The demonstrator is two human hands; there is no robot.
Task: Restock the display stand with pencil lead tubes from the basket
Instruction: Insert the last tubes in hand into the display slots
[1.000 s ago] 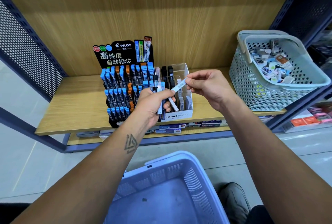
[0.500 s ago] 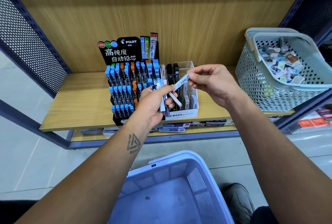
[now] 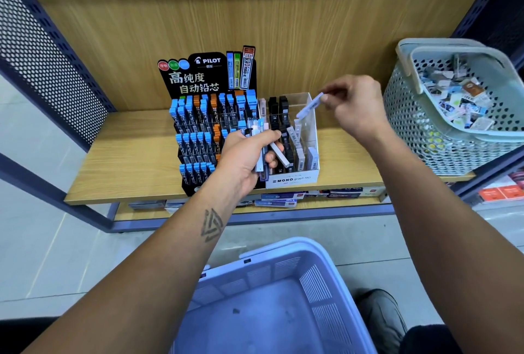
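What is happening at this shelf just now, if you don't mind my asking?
A person is restocking pencil leads. The right hand pinches one white lead tube, tilted above the clear MONO display box. The left hand grips a bundle of tubes in front of the PILOT stand.
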